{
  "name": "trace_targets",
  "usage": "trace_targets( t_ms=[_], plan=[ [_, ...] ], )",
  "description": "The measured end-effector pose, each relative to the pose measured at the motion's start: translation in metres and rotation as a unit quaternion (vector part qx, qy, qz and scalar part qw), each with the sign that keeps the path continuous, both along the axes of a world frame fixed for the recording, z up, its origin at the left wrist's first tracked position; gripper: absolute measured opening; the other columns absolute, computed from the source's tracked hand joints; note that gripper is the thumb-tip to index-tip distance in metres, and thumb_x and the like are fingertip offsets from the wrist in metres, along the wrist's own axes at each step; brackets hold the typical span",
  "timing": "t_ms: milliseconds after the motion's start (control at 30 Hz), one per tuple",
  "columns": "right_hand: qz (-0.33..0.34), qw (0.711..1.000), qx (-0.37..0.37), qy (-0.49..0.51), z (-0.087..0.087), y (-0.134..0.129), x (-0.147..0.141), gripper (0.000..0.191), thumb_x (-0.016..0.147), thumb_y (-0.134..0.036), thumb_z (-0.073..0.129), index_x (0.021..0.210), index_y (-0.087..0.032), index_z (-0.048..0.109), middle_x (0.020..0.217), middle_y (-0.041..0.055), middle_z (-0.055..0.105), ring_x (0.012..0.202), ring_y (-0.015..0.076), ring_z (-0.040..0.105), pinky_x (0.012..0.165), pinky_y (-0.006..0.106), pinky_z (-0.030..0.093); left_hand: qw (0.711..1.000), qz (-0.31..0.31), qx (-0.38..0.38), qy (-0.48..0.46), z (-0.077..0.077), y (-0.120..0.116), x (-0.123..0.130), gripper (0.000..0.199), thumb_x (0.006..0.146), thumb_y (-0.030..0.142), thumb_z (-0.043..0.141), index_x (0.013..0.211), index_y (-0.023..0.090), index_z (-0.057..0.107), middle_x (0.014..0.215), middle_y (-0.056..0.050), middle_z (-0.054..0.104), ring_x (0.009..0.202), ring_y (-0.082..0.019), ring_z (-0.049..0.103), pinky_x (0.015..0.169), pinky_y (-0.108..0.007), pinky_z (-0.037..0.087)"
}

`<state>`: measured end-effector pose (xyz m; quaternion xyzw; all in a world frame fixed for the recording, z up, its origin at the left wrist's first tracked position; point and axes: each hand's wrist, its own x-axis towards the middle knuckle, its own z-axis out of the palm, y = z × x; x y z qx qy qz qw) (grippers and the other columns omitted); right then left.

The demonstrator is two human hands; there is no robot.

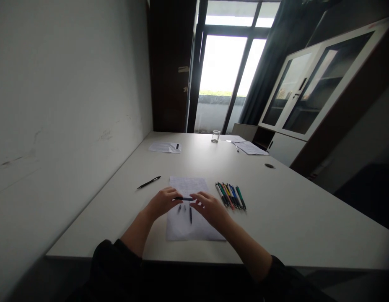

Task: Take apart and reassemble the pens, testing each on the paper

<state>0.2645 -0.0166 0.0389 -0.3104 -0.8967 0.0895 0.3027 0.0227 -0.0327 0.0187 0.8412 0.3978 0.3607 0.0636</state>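
Between my hands, above a lined sheet of paper (182, 228), a dark pen barrel (187, 199) is held level. My left hand (164, 202) pinches its left end. The fingers of my right hand (208, 206) close on its right end. Below it on the paper lie a dark slim pen part (190, 215) and two small pieces (179, 208), too small to name. To the right of my right hand is a row of several colored pens (230, 196). A black pen (149, 183) lies by itself to the left of the paper.
On the white table (119, 218), a glass (215, 136) stands at the far end. Stacked papers (249, 147) with a pen (237, 148) lie far right, and a sheet (164, 147) far left. A wall (71, 105) borders the left side. A round cable hole (269, 166) is at right.
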Motion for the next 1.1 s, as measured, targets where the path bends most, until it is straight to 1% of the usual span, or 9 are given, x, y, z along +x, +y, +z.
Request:
trace_targets(
  t_ms=[133,300,433,500,633,767,900,1000,1100],
  plan=[
    [-0.002,0.999,0.029,-0.021,-0.001,-0.003,-0.009,0.011,0.091,-0.025,0.061,0.101,-0.022,0.067,0.090,0.0047,0.068,0.083,0.0182,0.064,0.077,0.031,0.051,1.000,-0.007,0.006,0.008,0.000,0.000,0.000,0.011,0.086,0.026,0.067,0.094,0.020,0.069,0.089,-0.005,0.068,0.086,-0.017,0.061,0.081,-0.030,0.050],
    [-0.029,0.998,0.037,-0.044,-0.007,-0.001,-0.002,0.009,0.092,-0.022,0.060,0.098,-0.021,0.065,0.089,0.0045,0.067,0.085,0.0190,0.061,0.078,0.031,0.050,1.000,0.005,0.007,-0.002,0.001,0.000,-0.001,0.012,0.086,0.025,0.066,0.097,0.021,0.070,0.090,-0.005,0.069,0.087,-0.018,0.061,0.082,-0.031,0.050],
    [-0.063,0.996,0.040,-0.048,-0.014,0.003,0.005,0.006,0.089,-0.019,0.061,0.093,-0.021,0.065,0.088,0.0049,0.067,0.088,0.0201,0.060,0.078,0.032,0.049,0.998,0.029,-0.013,-0.059,0.003,-0.001,-0.003,0.014,0.087,0.029,0.065,0.096,0.021,0.070,0.089,-0.005,0.068,0.075,-0.015,0.061,0.074,-0.028,0.052],
    [-0.067,0.996,0.034,-0.046,-0.017,0.005,0.006,0.004,0.087,-0.018,0.063,0.090,-0.021,0.065,0.087,0.0045,0.067,0.086,0.0201,0.060,0.077,0.032,0.049,0.994,0.031,-0.023,-0.104,0.004,-0.002,-0.002,0.017,0.086,0.032,0.065,0.098,0.020,0.070,0.089,-0.005,0.068,0.071,-0.013,0.061,0.070,-0.027,0.053],
    [-0.057,0.998,0.017,-0.032,-0.022,0.007,0.004,0.005,0.084,-0.016,0.065,0.085,-0.021,0.065,0.086,0.0037,0.066,0.083,0.0197,0.059,0.076,0.032,0.049,0.985,0.020,-0.035,-0.167,0.006,-0.002,0.001,0.018,0.086,0.033,0.065,0.096,0.019,0.070,0.088,-0.006,0.068,0.075,-0.014,0.064,0.070,-0.025,0.053],
    [-0.043,0.999,0.008,-0.017,-0.027,0.010,0.002,0.007,0.082,-0.014,0.066,0.085,-0.020,0.066,0.085,0.0038,0.065,0.080,0.0187,0.059,0.074,0.031,0.049,0.980,0.030,-0.049,-0.191,0.007,-0.001,0.002,0.016,0.085,0.033,0.067,0.090,0.018,0.070,0.085,-0.005,0.069,0.073,-0.014,0.064,0.067,-0.024,0.053],
    [-0.036,0.999,-0.007,-0.008,-0.031,0.012,0.002,0.007,0.081,-0.015,0.067,0.085,-0.020,0.069,0.082,0.0035,0.065,0.077,0.0174,0.059,0.073,0.030,0.048,0.976,0.032,-0.062,-0.208,0.004,0.000,0.002,0.016,0.084,0.033,0.067,0.090,0.018,0.071,0.084,-0.005,0.070,0.073,-0.014,0.065,0.068,-0.024,0.053],
    [-0.033,0.999,-0.026,-0.002,-0.033,0.012,0.002,0.007,0.082,-0.017,0.065,0.086,-0.020,0.071,0.079,0.0034,0.065,0.074,0.0166,0.060,0.072,0.029,0.049,0.967,0.028,-0.088,-0.237,0.001,0.001,0.002,0.019,0.083,0.033,0.068,0.094,0.017,0.070,0.086,-0.006,0.071,0.072,-0.014,0.066,0.068,-0.025,0.055],
    [-0.028,0.997,-0.065,0.007,-0.031,0.011,0.002,0.010,0.083,-0.018,0.064,0.087,-0.020,0.073,0.079,0.0035,0.067,0.071,0.0157,0.061,0.069,0.028,0.049,0.952,0.014,-0.118,-0.283,-0.001,0.003,0.001,0.027,0.082,0.033,0.069,0.104,0.017,0.068,0.090,-0.007,0.073,0.075,-0.016,0.068,0.070,-0.028,0.057]
  ],
)
